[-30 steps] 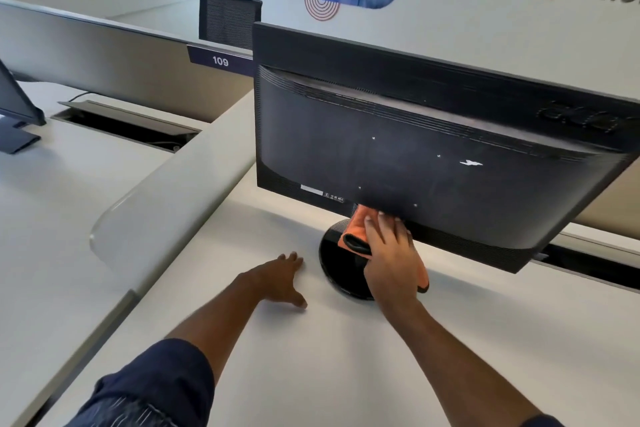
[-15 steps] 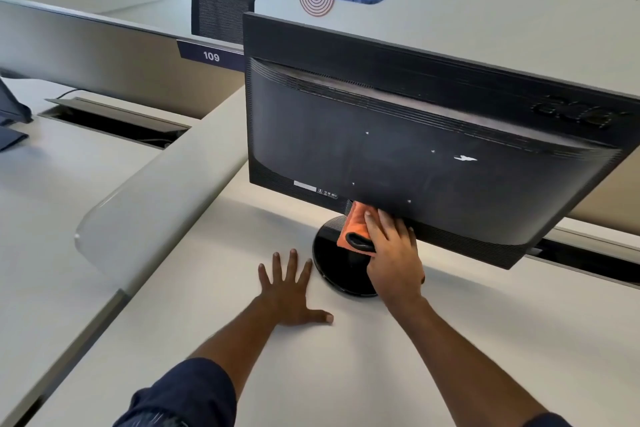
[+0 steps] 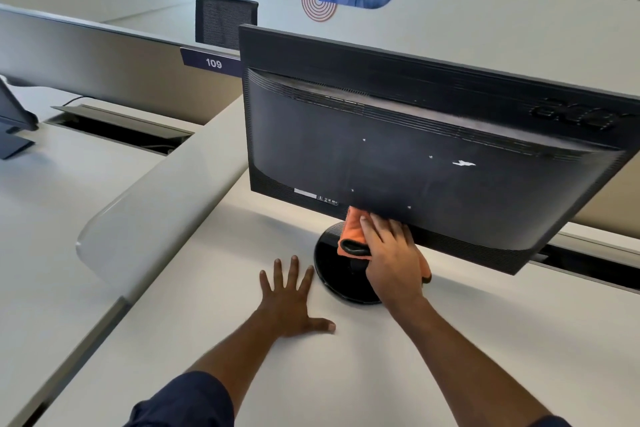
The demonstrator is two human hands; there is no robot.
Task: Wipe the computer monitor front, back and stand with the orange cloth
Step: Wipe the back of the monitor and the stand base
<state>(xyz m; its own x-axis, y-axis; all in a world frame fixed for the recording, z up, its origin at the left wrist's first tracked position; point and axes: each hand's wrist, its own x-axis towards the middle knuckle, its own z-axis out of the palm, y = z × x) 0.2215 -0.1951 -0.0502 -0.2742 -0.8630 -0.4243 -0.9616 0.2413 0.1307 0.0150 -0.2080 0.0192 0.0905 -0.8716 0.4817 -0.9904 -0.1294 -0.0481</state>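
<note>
Directly under the right hand (image 3: 391, 260), the orange cloth (image 3: 351, 234) is pressed against the neck of the stand (image 3: 334, 274). The fingers lie nearly straight over the cloth, and the thumb is out of sight. Cloth shows on both sides of that hand. The left hand (image 3: 289, 300) lies flat and spread on the desk (image 3: 502, 340), just beside the round base, holding nothing.

The monitor (image 3: 415, 149) stands with its back to the camera, its lower edge just above the right fingertips.

Assessment: the cloth is soft and limp and will bunch unless kept spread under the palm. The monitor appears rigid but top-heavy on a single neck. The glossy base looks liable to slide, so bracing should be at the base or the casing edge, never the screen face.

Clearance: headroom under the lower edge is tight. Open desk lies near, left and right of both hands. A raised divider (image 3: 166, 204) runs well left of the left hand.
</note>
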